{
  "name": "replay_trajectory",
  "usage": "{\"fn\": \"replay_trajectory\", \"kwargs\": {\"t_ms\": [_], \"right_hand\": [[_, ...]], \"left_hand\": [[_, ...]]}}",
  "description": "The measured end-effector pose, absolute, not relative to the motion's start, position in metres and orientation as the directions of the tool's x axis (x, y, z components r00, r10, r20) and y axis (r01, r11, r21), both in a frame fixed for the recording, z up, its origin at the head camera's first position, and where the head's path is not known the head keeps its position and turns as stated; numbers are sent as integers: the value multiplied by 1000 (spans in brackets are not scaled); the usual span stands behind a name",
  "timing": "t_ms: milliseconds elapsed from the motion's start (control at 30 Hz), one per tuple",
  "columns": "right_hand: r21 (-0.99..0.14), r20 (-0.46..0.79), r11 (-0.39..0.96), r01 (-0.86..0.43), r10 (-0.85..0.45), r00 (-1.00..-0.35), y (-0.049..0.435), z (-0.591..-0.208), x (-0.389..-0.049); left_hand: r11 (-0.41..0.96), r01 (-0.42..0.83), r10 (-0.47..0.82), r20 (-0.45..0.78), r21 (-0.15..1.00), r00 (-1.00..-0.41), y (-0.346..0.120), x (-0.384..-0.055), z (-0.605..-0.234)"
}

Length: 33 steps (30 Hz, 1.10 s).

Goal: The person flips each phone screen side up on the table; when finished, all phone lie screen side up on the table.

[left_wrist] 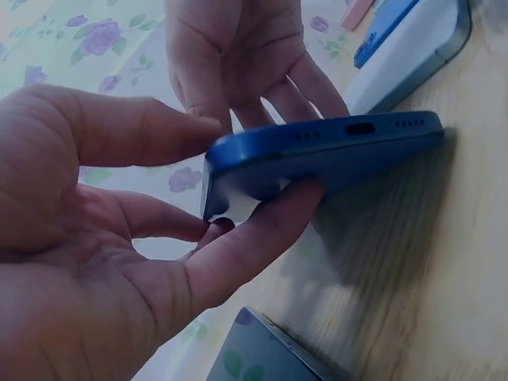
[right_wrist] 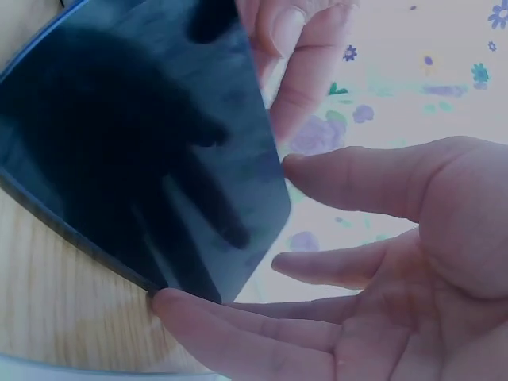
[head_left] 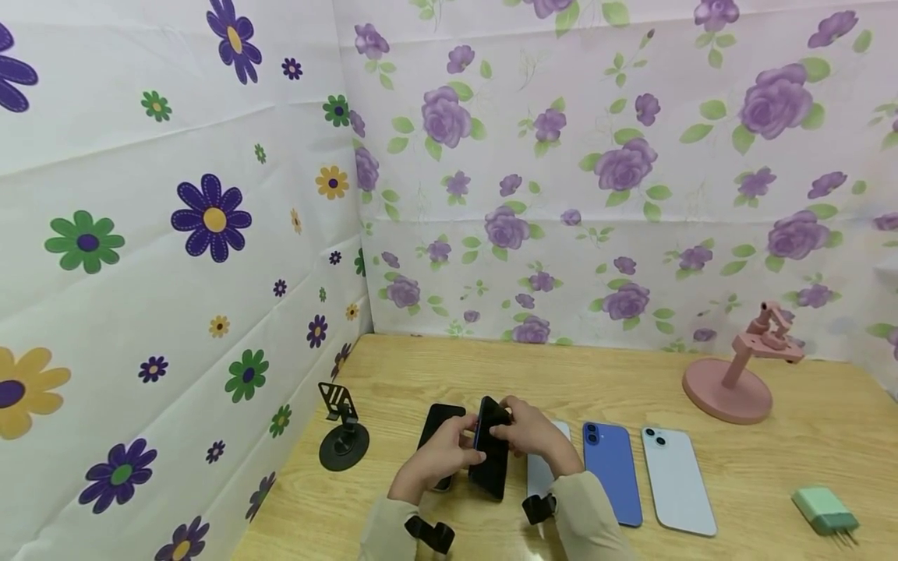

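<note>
A blue-edged smartphone [head_left: 493,460] with a dark, glossy screen is tilted up, its lower long edge at the tabletop. My left hand [head_left: 443,450] pinches it near the bottom end, where the charging port shows in the left wrist view. At the other end, my right hand [head_left: 535,430] holds it by the edges between thumb and fingers; the screen [right_wrist: 135,151] mirrors a hand. Beneath my left hand lies another black-screened phone [head_left: 436,421], partly covered. A pale phone [head_left: 540,474] lies under my right forearm, mostly hidden.
To the right lie a blue phone [head_left: 612,471] and a pale blue phone [head_left: 679,481], backs up. A black folding stand [head_left: 344,444] stands at the left, a pink stand [head_left: 730,389] at the back right. A green charger plug [head_left: 822,510] lies at the right.
</note>
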State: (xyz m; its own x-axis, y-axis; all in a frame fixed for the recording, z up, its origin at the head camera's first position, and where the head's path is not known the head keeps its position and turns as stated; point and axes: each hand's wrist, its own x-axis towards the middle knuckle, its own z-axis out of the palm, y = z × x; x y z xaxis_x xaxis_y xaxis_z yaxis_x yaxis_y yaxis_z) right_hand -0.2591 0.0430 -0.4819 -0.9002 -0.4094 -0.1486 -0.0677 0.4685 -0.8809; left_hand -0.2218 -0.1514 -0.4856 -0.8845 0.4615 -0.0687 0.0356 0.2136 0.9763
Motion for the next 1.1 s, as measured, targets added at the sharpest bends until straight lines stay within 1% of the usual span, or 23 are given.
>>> {"fn": "replay_trajectory", "kwargs": {"t_ms": [233,500,600,900,1100], "right_hand": [[-881,-173,471,-48,-416,-893,45,-479,-260],[-861,-190,507,-45,-400,-897,45,-481,-261],[-860,-191,508,-45,-402,-895,46,-481,-260],[-855,-188,517,-45,-390,-901,48,-479,-260],[-847,-174,527,-70,-399,-900,46,-480,-259]], "left_hand": [[267,43,435,-81,963,-897,-153,-224,-484],[444,63,345,-105,894,-933,-158,-219,-479],[463,72,337,-100,883,-936,-159,-218,-478],[463,62,337,-111,884,-935,-161,-218,-476],[490,70,342,-117,869,-933,-159,-217,-480]]}}
